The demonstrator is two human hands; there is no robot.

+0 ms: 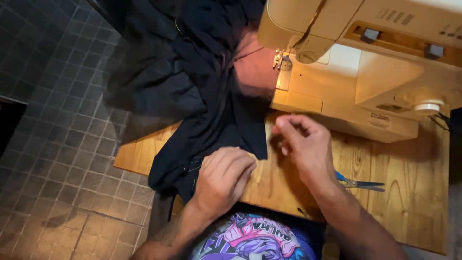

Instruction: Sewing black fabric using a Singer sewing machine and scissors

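Note:
A dark navy garment (192,86) is bunched on the left of a wooden table (409,192) and runs under the needle of a cream sewing machine (356,67). My left hand (222,179) rests on the garment's near edge, fingers curled and pressing the cloth down. My right hand (303,144) hovers just right of the cloth's corner, below the machine's bed, with thumb and forefinger pinched together; whether a thread or pin is between them cannot be made out.
Scissors with blue handles (361,183) lie on the table right of my right wrist. A dark tiled floor (53,144) lies left of the table. The machine's handwheel (427,106) faces the right side.

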